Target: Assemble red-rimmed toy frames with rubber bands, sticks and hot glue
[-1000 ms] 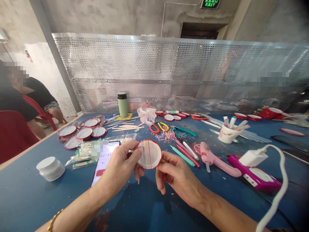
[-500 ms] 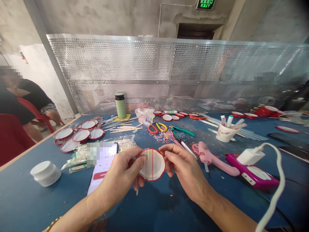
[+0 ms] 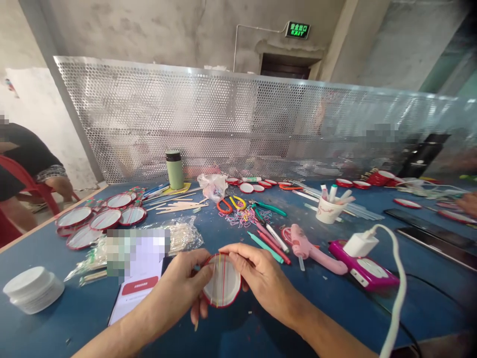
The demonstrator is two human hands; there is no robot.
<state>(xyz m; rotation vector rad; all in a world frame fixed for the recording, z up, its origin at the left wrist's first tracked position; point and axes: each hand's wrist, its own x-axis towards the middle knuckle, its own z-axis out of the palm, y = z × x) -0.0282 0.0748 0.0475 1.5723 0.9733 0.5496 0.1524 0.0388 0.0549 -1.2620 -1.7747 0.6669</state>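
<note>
My left hand (image 3: pixel 188 278) grips the left edge of a small round red-rimmed disc (image 3: pixel 231 284) with a white face, thumb in front and fingers behind. A yellow and a red rubber band (image 3: pixel 224 283) run across its face from top to bottom. My right hand (image 3: pixel 259 276) is closed on the disc's upper right rim, its thumb on the face and its fingertips partly hidden behind. Beyond my hands lie loose coloured rubber bands (image 3: pixel 238 219), several markers (image 3: pixel 265 247) and a pink glue gun (image 3: pixel 313 253).
Stacked red-rimmed discs (image 3: pixel 106 219), a phone (image 3: pixel 130 293) and a white jar (image 3: pixel 33 290) are on the left. A purple power strip (image 3: pixel 367 271) with a white cable and a paper cup of pens (image 3: pixel 330 211) stand right. A perforated metal screen (image 3: pixel 208 124) closes off the back.
My right hand has come in from just beside the disc and now grips its upper right rim. The camera has turned right, so the hands and disc appear lower and further left.
</note>
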